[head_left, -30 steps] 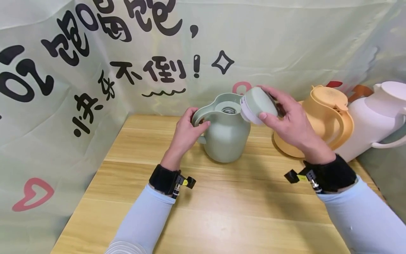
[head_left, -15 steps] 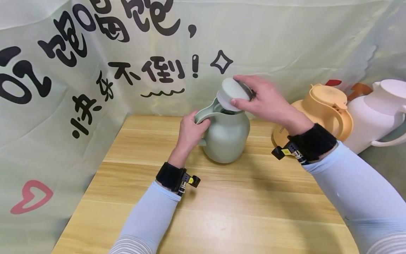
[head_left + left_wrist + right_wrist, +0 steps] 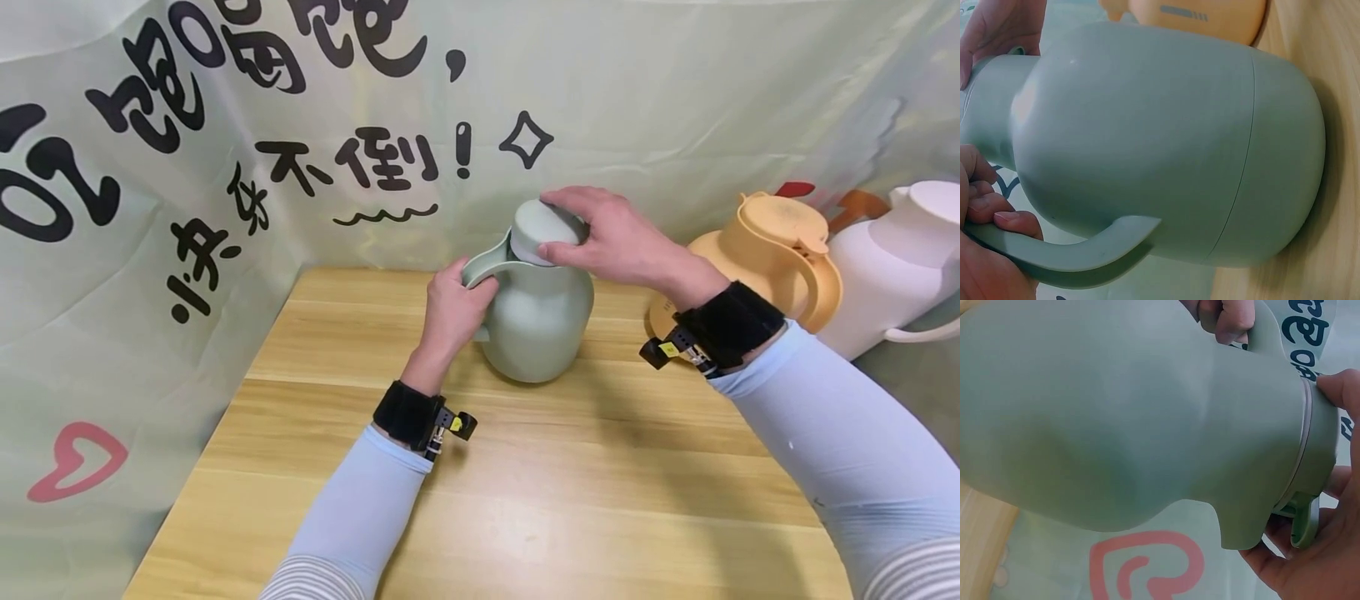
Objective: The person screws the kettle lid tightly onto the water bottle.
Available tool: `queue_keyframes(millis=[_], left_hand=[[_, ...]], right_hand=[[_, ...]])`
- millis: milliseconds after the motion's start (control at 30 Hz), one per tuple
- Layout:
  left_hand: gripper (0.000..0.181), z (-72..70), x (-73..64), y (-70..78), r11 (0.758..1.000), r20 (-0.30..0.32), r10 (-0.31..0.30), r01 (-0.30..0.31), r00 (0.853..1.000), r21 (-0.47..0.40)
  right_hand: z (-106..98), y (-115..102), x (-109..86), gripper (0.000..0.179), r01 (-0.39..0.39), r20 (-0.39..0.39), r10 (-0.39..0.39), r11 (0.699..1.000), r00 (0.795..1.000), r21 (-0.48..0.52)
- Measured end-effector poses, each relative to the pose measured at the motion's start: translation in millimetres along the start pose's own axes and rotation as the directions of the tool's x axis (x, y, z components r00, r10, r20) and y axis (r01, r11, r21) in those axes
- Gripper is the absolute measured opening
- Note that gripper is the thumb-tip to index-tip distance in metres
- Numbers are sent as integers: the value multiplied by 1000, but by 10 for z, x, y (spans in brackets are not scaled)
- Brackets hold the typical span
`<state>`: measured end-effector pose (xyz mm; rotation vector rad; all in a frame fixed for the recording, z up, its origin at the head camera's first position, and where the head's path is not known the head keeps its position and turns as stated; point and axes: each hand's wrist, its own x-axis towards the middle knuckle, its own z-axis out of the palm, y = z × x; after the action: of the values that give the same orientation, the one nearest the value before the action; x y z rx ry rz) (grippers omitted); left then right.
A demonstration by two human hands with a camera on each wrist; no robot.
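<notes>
A green thermos jug stands upright on the wooden table. My left hand grips its handle, fingers wrapped round the upper part, as the left wrist view also shows. With thumb and fingers on opposite sides, my right hand holds the round green lid, which sits in the jug's mouth. In the right wrist view, a thin pale line runs between the lid and the jug's neck, and a small green tab sticks out beside my fingers.
To the right stand a yellow jug and a white jug, close together. A printed cloth with black lettering hangs behind and to the left of the wooden table.
My right hand has brought the lid from the jug's right side leftward over the mouth, then down into it. My left hand has stayed on the handle.
</notes>
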<state>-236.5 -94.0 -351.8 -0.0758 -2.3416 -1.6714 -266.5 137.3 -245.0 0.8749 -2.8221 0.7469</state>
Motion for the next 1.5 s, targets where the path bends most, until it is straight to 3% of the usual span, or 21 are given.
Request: queue_keyframes(millis=[133, 367, 1033, 1500], left_hand=[[20, -1, 4, -1, 1000, -4, -9, 9, 1000, -6], [21, -12, 2, -4, 1000, -4, -22, 22, 1000, -9], [20, 11, 15, 13, 1000, -10, 11, -11, 1000, -9], [21, -3, 3, 20, 1000, -2, -11, 11, 1000, -5]], right_hand=[[25, -8, 16, 72, 32, -1, -32, 999, 999, -42], [32, -54, 23, 76, 24, 28, -21, 996, 999, -82], [-41, -88, 55, 74, 28, 82, -18, 991, 996, -127], [12, -129, 60, 79, -22, 37, 28, 988, 999, -150]])
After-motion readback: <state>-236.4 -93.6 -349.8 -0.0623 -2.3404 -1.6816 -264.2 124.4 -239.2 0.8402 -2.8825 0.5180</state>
